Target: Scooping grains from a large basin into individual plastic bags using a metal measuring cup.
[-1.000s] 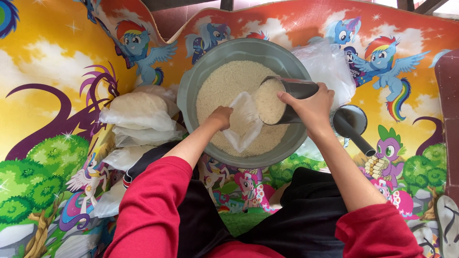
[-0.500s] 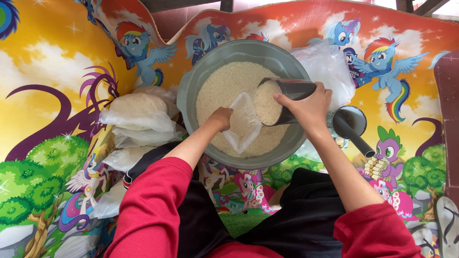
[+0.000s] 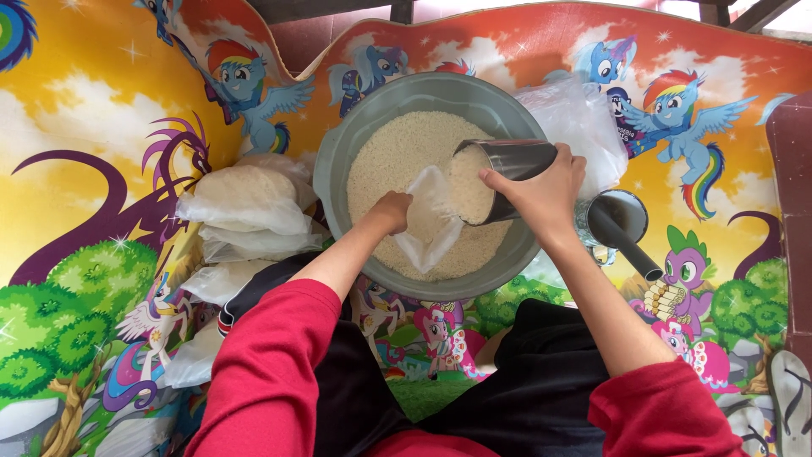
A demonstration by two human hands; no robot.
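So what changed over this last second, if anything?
Little. The right hand tipped the metal cup a bit further toward the clear bag, which the left hand holds open over the grey basin. Both grips, the basin and the filled bags stayed put.

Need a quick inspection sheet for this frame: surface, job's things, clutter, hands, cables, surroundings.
Surface: cartoon-printed mat, bright colours, laid flat.
Job's things: grey basin holding white grains; metal cup tipped, full of grains, mouth at a clear plastic bag over the basin.
Clutter: stack of filled bags left of the basin; loose clear plastic behind the cup; a dark funnel to the right.
Hands: left hand holds the bag's mouth open; right hand grips the cup.
Cables: nothing seen.
Surroundings: sandal at the right edge; red sleeves and dark clothing at the bottom.
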